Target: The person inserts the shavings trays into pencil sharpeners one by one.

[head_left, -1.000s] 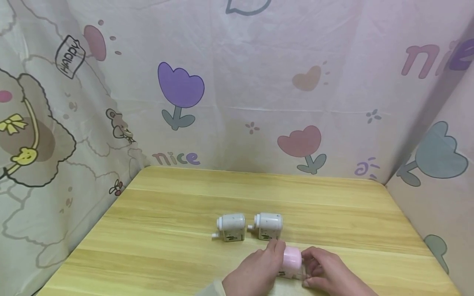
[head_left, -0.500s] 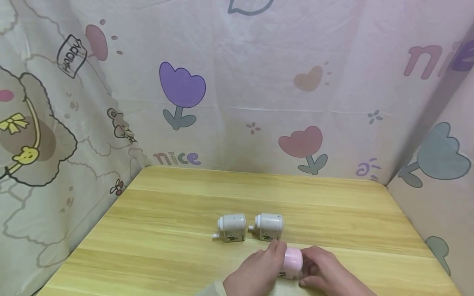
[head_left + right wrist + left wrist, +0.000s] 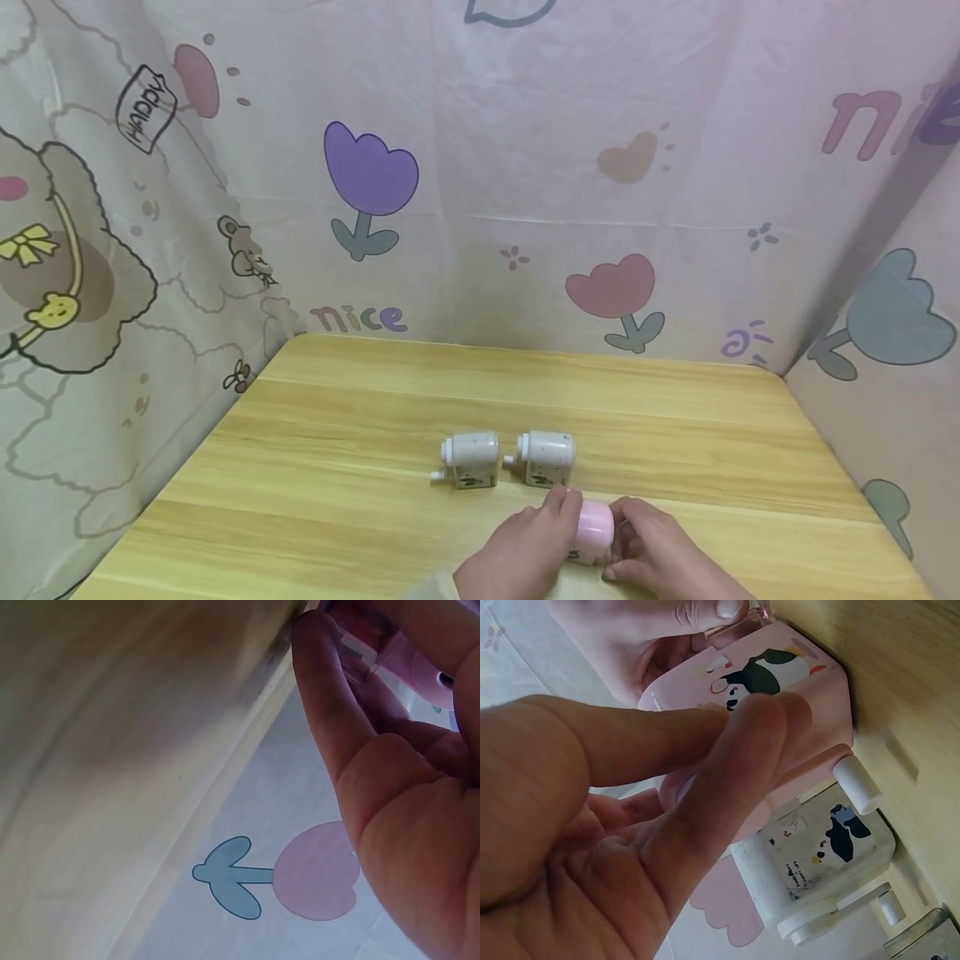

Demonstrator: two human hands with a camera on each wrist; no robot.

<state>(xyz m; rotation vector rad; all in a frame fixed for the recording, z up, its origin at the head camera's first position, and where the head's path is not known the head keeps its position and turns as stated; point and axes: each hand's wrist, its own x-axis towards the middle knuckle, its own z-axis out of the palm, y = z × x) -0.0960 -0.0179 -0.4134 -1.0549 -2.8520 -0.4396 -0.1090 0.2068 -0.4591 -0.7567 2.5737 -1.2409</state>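
A pink crank pencil sharpener (image 3: 595, 530) with a panda print stands near the front of the table. My left hand (image 3: 520, 546) grips it from the left, thumb and fingers around its crank end. In the left wrist view the crank's white knob (image 3: 857, 784) points toward the table. My right hand (image 3: 660, 546) pinches the clear shavings drawer (image 3: 739, 630) at the sharpener's right end. The drawer sticks out a little from the body. In the right wrist view the fingers partly hide the drawer (image 3: 356, 660).
Two whitish crank sharpeners, one on the left (image 3: 474, 461) and one on the right (image 3: 547, 458), stand side by side just behind my hands, cranks facing left. The wood-grain table (image 3: 360, 417) meets a printed cloth (image 3: 480, 150) at its back and sides.
My right hand has shifted slightly left toward the pink sharpener, and the clear drawer shows less beyond its right end than a second ago. My left hand keeps its grip.
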